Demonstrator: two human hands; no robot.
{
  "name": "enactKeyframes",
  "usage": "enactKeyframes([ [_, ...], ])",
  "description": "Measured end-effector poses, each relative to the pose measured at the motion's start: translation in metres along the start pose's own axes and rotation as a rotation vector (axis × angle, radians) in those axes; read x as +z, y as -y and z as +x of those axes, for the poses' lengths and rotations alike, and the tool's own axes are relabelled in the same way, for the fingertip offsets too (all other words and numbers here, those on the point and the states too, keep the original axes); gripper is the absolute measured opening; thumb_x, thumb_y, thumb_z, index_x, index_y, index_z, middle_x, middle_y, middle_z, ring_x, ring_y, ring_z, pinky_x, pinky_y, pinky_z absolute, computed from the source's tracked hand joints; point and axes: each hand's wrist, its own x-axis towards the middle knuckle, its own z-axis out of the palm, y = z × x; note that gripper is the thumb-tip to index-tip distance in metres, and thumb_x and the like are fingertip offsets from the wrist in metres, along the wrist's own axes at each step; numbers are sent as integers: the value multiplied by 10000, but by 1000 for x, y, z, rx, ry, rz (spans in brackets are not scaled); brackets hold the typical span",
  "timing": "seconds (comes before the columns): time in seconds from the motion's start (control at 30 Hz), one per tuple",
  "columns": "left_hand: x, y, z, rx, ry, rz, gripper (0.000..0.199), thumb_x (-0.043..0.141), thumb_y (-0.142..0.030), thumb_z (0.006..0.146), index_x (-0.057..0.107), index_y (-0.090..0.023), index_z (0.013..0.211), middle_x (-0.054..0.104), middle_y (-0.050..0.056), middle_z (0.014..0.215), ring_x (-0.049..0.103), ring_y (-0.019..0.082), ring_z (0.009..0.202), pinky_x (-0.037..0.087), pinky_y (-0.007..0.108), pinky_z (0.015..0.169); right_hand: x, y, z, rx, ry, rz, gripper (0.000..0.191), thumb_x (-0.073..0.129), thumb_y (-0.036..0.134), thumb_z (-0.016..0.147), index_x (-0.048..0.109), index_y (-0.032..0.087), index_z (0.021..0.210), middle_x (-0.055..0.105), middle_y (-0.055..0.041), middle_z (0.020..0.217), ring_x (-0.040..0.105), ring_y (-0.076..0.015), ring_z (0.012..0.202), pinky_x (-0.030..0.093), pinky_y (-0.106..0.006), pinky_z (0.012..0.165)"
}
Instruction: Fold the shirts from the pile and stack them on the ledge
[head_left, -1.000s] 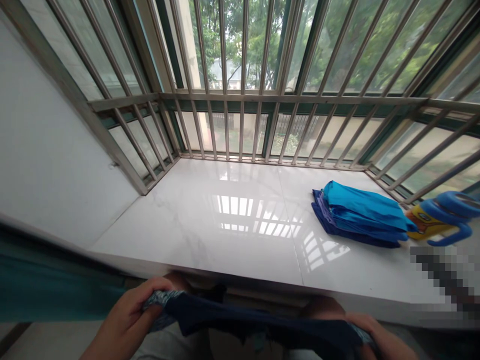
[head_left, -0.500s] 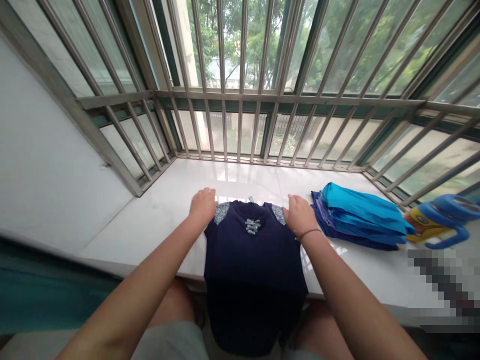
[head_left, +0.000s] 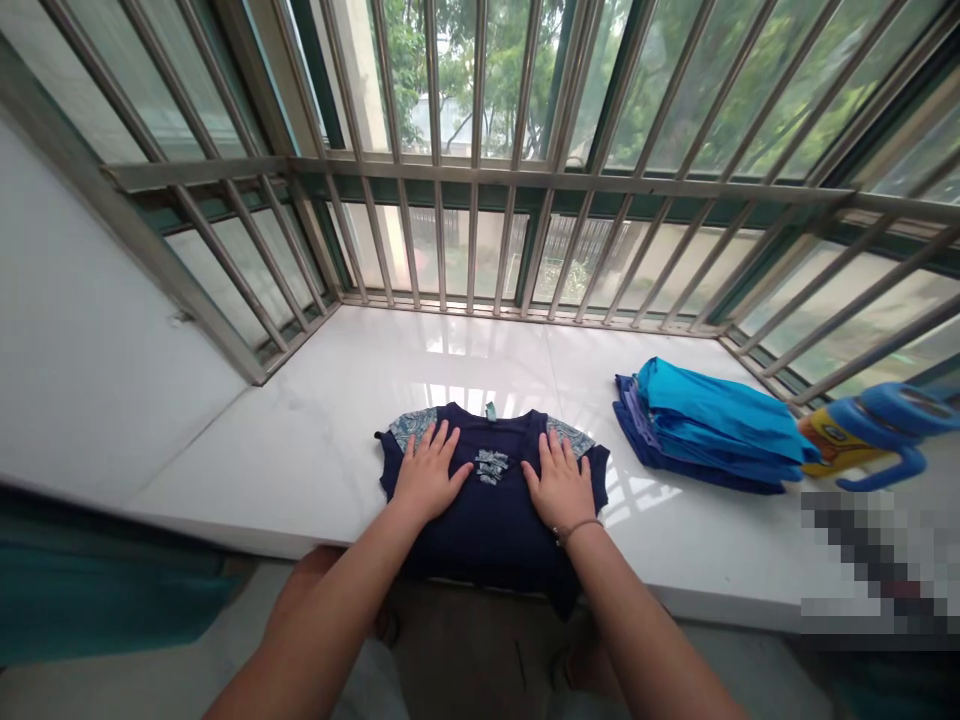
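A navy short-sleeved shirt (head_left: 480, 540) lies front side up on the white sill (head_left: 300, 460), its neckline toward the window. Patterned grey-blue patches cover its shoulders, and small bows sit below the collar. My left hand (head_left: 431, 475) rests flat on the left chest of the shirt, fingers spread. On the other side, my right hand (head_left: 559, 480) lies flat too, fingers apart, with a thin bracelet at the wrist. The lower part of the shirt drops over the sill's front edge.
To the right lies a folded stack of blue and purple clothes (head_left: 720, 425). Beside it stands a blue and yellow bottle (head_left: 862, 430) with a handle. Metal window bars (head_left: 495, 180) close off the far side. A pixelated patch (head_left: 877, 560) hides something at the right.
Both hands let go of the shirt's shoulders and now press flat on its chest. The shirt's sleeves are spread wider, and less of it hangs over the edge.
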Motion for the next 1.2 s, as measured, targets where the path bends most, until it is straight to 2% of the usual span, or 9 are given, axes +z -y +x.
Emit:
enactKeyframes([
  [0.23, -36, 23, 35, -132, -96, 8, 505, 403, -320, 1111, 607, -172, 1549, 619, 167, 1612, 554, 303, 1495, 436, 443, 1256, -42, -38, 20, 129, -176, 12, 455, 468, 398, 1108, 673, 170, 1445, 674, -232, 1466, 639, -364, 1323, 506, -515, 1071],
  [0.43, -66, 50, 53, -425, 81, 166, 662, 554, -691, 1013, 734, -118, 1292, 709, 270, 1352, 648, 434, 1266, 577, 513, 984, -55, -86, 45, 294, 57, 93, 410, 732, 524, 960, 786, 141, 1096, 766, -243, 1207, 729, -375, 1150, 542, -420, 914],
  [0.53, -68, 49, 55, -460, 144, 163, 631, 513, -711, 1027, 789, -157, 1155, 758, 261, 1260, 673, 434, 1240, 572, 492, 955, -53, -83, 47, 243, 39, 137, 264, 649, 409, 1000, 772, 178, 968, 805, -176, 1057, 755, -299, 1038, 511, -344, 849],
  [0.67, -74, 33, 59, -446, 158, 77, 410, 569, -517, 1043, 759, -179, 1177, 798, 215, 1211, 749, 377, 1153, 576, 423, 899, -58, -56, 39, 285, -89, 192, 295, 547, 404, 1044, 713, 186, 1153, 791, -136, 990, 745, -270, 922, 461, -322, 721],
  [0.8, -84, 6, 49, -336, 212, -237, 464, 699, -539, 972, 690, -194, 1281, 809, 160, 1182, 779, 331, 1078, 597, 365, 832, -68, -22, 15, -23, -198, 414, 219, 615, 346, 1004, 688, 230, 1175, 783, -84, 1057, 712, -221, 875, 485, -305, 763],
  [0.9, -88, -6, 37, -265, 522, -686, 502, 608, -658, 1011, 708, -238, 1267, 801, 114, 1260, 802, 265, 982, 617, 316, 730, -72, -10, 3, -403, 111, 637, 246, 633, 423, 1027, 723, 254, 1182, 800, -49, 1085, 724, -192, 861, 524, -286, 782],
  [0.97, -87, -3, 36, -315, 614, -809, 522, 476, -653, 1068, 732, -215, 1187, 801, 121, 1255, 805, 248, 929, 618, 315, 698, -72, -14, 6, -446, 220, 709, 305, 552, 480, 1080, 758, 256, 1082, 809, -31, 1013, 739, -192, 868, 533, -281, 791],
  [1.13, -75, 26, 67, -337, 186, -344, 368, 560, -498, 1034, 756, -198, 1118, 816, 122, 1172, 775, 278, 1055, 564, 328, 834, -67, -37, 46, 2, 6, 510, 305, 520, 384, 1091, 770, 215, 1139, 826, -76, 1059, 755, -231, 966, 511, -305, 849],
  [1.2, -68, 33, 87, -321, 194, -222, 374, 664, -542, 958, 775, -199, 1059, 818, 127, 1155, 753, 303, 1113, 538, 326, 846, -63, -38, 66, 52, 42, 454, 278, 647, 373, 1031, 778, 173, 1173, 828, -114, 1091, 753, -253, 1011, 504, -314, 865],
])
